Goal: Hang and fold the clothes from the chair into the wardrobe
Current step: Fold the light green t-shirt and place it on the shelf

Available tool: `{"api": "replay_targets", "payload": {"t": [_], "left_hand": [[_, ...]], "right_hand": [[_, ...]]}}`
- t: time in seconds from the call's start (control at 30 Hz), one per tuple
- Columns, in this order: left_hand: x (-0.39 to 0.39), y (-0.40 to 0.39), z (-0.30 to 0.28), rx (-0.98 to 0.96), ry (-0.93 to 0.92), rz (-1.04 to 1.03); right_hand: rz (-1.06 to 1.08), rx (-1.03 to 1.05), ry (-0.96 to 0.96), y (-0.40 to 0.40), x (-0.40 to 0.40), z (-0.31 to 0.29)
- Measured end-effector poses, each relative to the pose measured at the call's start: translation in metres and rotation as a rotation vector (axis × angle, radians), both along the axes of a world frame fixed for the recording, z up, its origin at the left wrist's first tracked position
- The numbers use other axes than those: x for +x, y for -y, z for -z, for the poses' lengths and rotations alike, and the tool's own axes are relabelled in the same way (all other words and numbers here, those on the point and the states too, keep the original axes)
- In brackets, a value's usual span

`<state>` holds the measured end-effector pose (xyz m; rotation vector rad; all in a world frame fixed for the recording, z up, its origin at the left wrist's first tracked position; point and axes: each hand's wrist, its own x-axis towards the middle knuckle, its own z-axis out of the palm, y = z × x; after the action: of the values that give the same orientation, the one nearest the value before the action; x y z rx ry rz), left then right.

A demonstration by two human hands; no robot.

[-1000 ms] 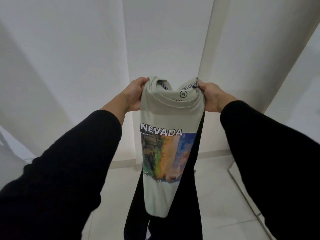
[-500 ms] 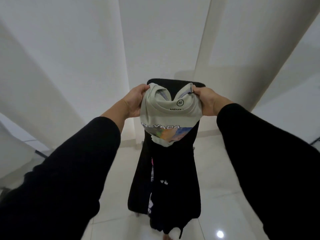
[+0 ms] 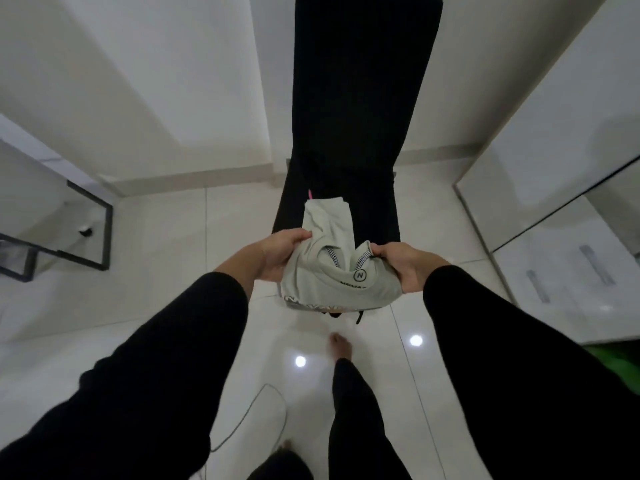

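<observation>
Shelf frame (image 3: 86, 233) of black metal now shows at the far left, where half a second ago only white wall was seen, because the view has tilted down toward the floor (image 3: 180, 271). Left hand (image 3: 277, 252) grips the left shoulder of the shirt (image 3: 332, 268), its fingers curled round the cloth. The shirt is pale green and gathered into a shorter fold than before: the coloured print (plain to see one second ago) is now almost hidden under the lower edge, and only a grey strip of letters shows there. Its far end lies on the dark clothes over the chair (image 3: 360, 98), which now fills the top middle of the view. A small pink bit (image 3: 310, 194) shows on the dark cloth just beside the shirt. Right hand (image 3: 401, 268) pinches the collar on the right side, thumb on top. A bare foot (image 3: 341, 346) stands on the tiles below the shirt. White wardrobe (image 3: 554, 237) with metal handles stands at the right.
</observation>
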<state>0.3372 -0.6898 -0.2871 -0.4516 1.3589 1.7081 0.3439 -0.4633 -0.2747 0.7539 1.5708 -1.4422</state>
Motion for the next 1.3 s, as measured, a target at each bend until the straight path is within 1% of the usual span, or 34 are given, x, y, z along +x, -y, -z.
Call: {"api": "replay_targets", "payload": {"t": [0.13, 0.23, 0.33, 0.43, 0.5, 0.57, 0.6, 0.67, 0.73, 0.8, 0.87, 0.93, 1.0, 1.1, 1.17, 1.23, 1.3], "left_hand": [[-0.029, -0.010, 0.028, 0.005, -0.019, -0.108], [-0.069, -0.016, 0.054, -0.014, -0.038, -0.235], [-0.118, -0.017, 0.085, -0.050, -0.044, -0.368], [-0.172, -0.020, 0.113, -0.210, -0.085, -0.528], [-0.206, -0.020, 0.133, -0.349, -0.146, -0.564], [-0.230, -0.020, 0.153, -0.492, -0.224, -0.494], [-0.236, -0.020, 0.164, -0.557, -0.235, -0.456], [-0.240, -0.018, 0.185, -0.676, -0.195, -0.396], [-0.234, -0.017, 0.206, -0.751, -0.143, -0.320], [-0.221, -0.016, 0.224, -0.851, -0.131, -0.230], [-0.208, -0.017, 0.236, -0.948, -0.125, -0.234], [-0.196, -0.020, 0.238, -0.983, -0.090, -0.299], [-0.184, -0.024, 0.239, -1.014, -0.069, -0.290], [-0.159, -0.030, 0.242, -1.072, -0.091, -0.211], [-0.136, -0.034, 0.247, -1.106, -0.087, -0.155], [-0.113, -0.037, 0.253, -1.126, -0.062, -0.052], [-0.092, -0.038, 0.262, -1.058, 0.020, 0.068]], "right_hand": [[0.071, 0.029, -0.067, -0.005, -0.034, 0.028], [0.119, 0.039, -0.128, -0.006, -0.084, 0.057], [0.121, 0.067, -0.191, -0.004, -0.143, 0.088], [0.115, 0.117, -0.277, 0.002, -0.202, 0.115], [0.115, 0.174, -0.348, 0.008, -0.238, 0.136], [0.099, 0.226, -0.368, 0.012, -0.263, 0.158], [0.076, 0.258, -0.360, 0.013, -0.271, 0.167], [0.038, 0.308, -0.289, 0.012, -0.278, 0.187], [-0.021, 0.345, -0.219, 0.011, -0.276, 0.203], [-0.087, 0.388, -0.159, 0.010, -0.270, 0.215], [-0.109, 0.369, -0.110, 0.008, -0.264, 0.227], [-0.122, 0.325, -0.094, 0.006, -0.259, 0.236], [-0.152, 0.281, -0.083, 0.012, -0.251, 0.230], [-0.150, 0.189, -0.092, 0.018, -0.239, 0.229], [-0.163, 0.176, -0.099, 0.021, -0.230, 0.232], [-0.146, 0.176, -0.131, 0.020, -0.224, 0.245], [-0.152, 0.217, -0.152, 0.022, -0.219, 0.249]]}}
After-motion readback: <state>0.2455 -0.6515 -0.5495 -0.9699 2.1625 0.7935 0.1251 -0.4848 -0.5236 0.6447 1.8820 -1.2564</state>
